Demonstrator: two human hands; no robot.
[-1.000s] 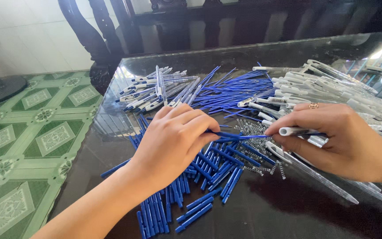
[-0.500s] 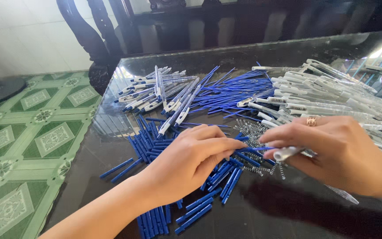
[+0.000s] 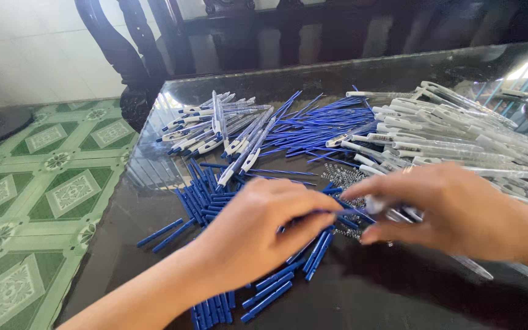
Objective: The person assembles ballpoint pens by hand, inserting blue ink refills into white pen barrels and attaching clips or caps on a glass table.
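- Because my left hand (image 3: 258, 235) and right hand (image 3: 453, 211) meet low over the heap at centre frame, a careless nudge could scatter the small springs (image 3: 340, 177) or roll blue caps (image 3: 206, 195) off the glossy table (image 3: 154, 183).
- My left fingers (image 3: 313, 211) are nearly closed, pinching a thin blue refill (image 3: 346, 211).
- My right fingers (image 3: 392, 229) are clenched on a white pen barrel (image 3: 377, 205), so a misaligned push could bend the refill.

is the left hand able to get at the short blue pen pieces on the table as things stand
Probably yes: the left hand already lies over the pile of short blue pen pieces, fingertips among them, with nothing covering them on the dark table.
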